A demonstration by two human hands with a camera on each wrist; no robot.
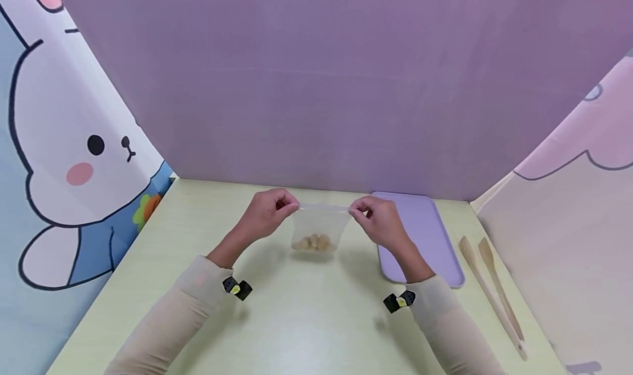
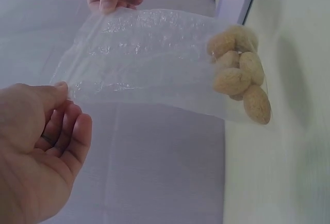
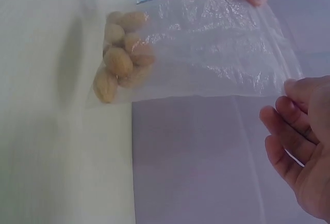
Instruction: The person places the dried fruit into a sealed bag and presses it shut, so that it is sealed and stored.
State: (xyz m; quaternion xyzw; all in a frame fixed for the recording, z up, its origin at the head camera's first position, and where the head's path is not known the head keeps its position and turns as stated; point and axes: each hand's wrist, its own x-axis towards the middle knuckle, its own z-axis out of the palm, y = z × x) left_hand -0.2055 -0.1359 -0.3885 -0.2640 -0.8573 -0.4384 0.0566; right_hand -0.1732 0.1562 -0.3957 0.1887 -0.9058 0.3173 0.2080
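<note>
A clear plastic zip bag (image 1: pixel 321 224) hangs upright between the two hands, its top edge stretched wide. My left hand (image 1: pixel 269 213) pinches the bag's left top corner between thumb and forefinger. At the opposite corner, my right hand (image 1: pixel 378 218) pinches in the same way. Several tan, oval, walnut-like nuts (image 2: pixel 242 74) are gathered at the bottom of the bag, also visible through the plastic in the right wrist view. The zip strip (image 3: pixel 281 43) runs along the top between the fingers. The bag's bottom hangs close over the table (image 1: pixel 306 309).
A lilac tray (image 1: pixel 420 237) lies behind and beside the right hand. Farther right, a wooden spoon (image 1: pixel 489 292) and a wooden spatula (image 1: pixel 499 287) lie side by side near the table edge. A purple panel (image 1: pixel 336 89) stands along the back, with printed panels at both sides.
</note>
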